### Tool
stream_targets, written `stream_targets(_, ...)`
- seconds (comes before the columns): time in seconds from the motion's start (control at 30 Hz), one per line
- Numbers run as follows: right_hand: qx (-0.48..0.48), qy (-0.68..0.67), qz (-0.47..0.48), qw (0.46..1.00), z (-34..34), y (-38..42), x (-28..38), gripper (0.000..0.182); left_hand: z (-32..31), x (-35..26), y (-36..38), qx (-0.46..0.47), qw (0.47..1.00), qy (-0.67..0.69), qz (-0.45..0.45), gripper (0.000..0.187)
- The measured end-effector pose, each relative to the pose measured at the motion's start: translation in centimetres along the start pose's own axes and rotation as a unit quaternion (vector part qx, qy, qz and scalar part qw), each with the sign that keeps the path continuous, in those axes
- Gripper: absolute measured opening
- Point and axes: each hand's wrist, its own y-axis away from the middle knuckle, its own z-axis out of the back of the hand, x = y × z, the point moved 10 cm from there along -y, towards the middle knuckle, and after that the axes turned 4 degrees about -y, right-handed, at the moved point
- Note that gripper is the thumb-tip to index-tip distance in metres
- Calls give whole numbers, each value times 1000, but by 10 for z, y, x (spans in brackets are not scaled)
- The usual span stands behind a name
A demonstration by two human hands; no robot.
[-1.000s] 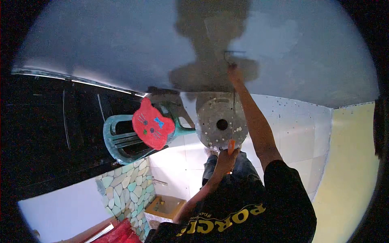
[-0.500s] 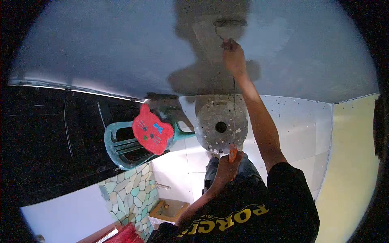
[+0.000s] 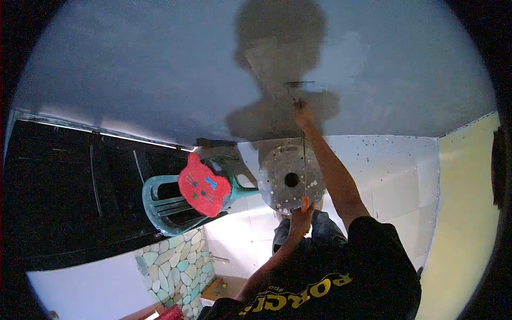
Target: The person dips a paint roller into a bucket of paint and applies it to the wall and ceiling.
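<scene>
The grey wall [image 3: 133, 69] fills most of what I see, and the work in hand is rolling it. A darker patch spreads around the spot I am working, though I cannot tell how much of it is fresh coat and how much is my own shadow. Below it lies the white tiled floor [image 3: 394, 176], speckled with drips. A green plastic chair [image 3: 154, 200] stands off to my left with a red cat-face cushion [image 3: 204, 185] propped on it. Right in front of my legs is a round, paint-spattered stool [image 3: 277, 170] with a hole in its middle. My right hand [image 3: 303, 114] is stretched up, its grip closed around the handle of the roller [image 3: 300, 84], and the roller's sleeve lies flat against the wall just above my knuckles. My left hand [image 3: 300, 218] hangs low over the near edge of the stool, closed on an orange handle [image 3: 305, 202]; what is on its end I cannot make out. As I judge it, the next stroke calls for even pressure, overlapping the patch's edge so that no bare strip remains.
</scene>
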Motion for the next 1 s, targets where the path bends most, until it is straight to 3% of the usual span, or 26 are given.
stream_targets(0.03, -2, 2, 0, 1000, -7, -7, -10, 46, -3, 11, -5, 2, 1000, 0, -2, 35)
stream_targets(0.07, -98, -24, 108, 989, 6, -11, 1, 40, 3, -8, -4, -52, 983, -58, -166, 34)
stream_targets(0.1, -190, -49, 214, 957, 20, -4, 11, 35, 5, -27, 10, -106, 934, -113, -323, 33)
stream_targets(0.13, -188, -48, 214, 957, 53, 17, 36, 35, 5, -29, 12, -106, 934, -111, -322, 33)
stream_targets(0.2, -176, -267, 127, 939, 118, 48, 99, 28, 25, -53, 35, -177, 916, -93, -347, 48)
stream_targets(0.23, -176, -266, 124, 940, 132, 49, 113, 28, 35, -62, 40, -130, 957, 42, -257, 46)
stream_targets(0.3, -223, -325, 207, 896, 162, 46, 137, 34, 46, -90, 60, -111, 968, 24, -222, 44)
stream_targets(0.33, -224, -324, 204, 896, 160, 41, 134, 34, 45, -92, 62, -96, 977, 7, -189, 43)
stream_targets(0.4, -253, -243, 280, 893, 163, 44, 144, 35, 33, -85, 55, -77, 980, 16, -182, 42)
stream_targets(0.43, -254, -242, 280, 894, 164, 53, 142, 35, 30, -80, 46, -125, 961, 13, -245, 41)
stream_targets(0.47, -228, -227, 236, 917, 160, 63, 136, 28, 28, -77, 42, -174, 935, 10, -308, 41)
stream_targets(0.53, -202, -214, 189, 937, 145, 61, 116, 30, 8, -57, 35, -156, 932, -32, -327, 38)
stream_targets(0.57, -169, -305, 72, 935, 111, 41, 65, 31, -2, -56, 34, -137, 926, -72, -345, 35)
stream_targets(0.6, -130, -388, -46, 911, 66, 24, 11, 31, 1, -65, 37, -139, 926, -72, -345, 35)
stream_targets(0.63, -129, -390, -44, 911, 36, 10, -54, 31, 1, -59, 29, -96, 969, -46, -223, 28)
stream_targets(0.67, -94, -517, -6, 851, -1, -17, -97, 31, -4, -42, 23, -51, 994, -19, -98, 26)
stream_targets(0.7, -57, -633, 31, 772, -48, -48, -115, 33, -6, -31, 13, -52, 994, -20, -97, 26)
stream_targets(0.73, -58, -635, 33, 770, -48, -46, -114, 33, -21, -20, -8, -7, 983, -111, -144, 25)
stream_targets(0.77, -47, -653, 96, 750, -39, -38, -97, 29, -34, -11, -25, 38, 959, -203, -192, 26)
stream_targets(0.8, -36, -667, 156, 728, -30, -32, -81, 27, -33, 1, -36, 37, 959, -206, -194, 26)
stream_targets(0.83, -38, -666, 154, 729, -27, -32, -79, 27, -25, -19, -22, -90, 891, -279, -347, 27)
stream_targets(0.87, -75, -546, 119, 826, -21, -34, -84, 30, -30, -33, 5, -211, 781, -334, -484, 28)
stream_targets(0.9, -109, -411, 81, 901, -11, -33, -85, 32, -33, -28, 1, -182, 804, -375, -423, 31)
stream_targets(0.93, -109, -407, 79, 903, 7, -21, -66, 32, -37, -32, 7, -179, 807, -372, -423, 31)
stream_targets(1.0, -100, -390, 40, 914, 60, 13, -8, 23, -30, -31, 4, -127, 888, -277, -345, 36)
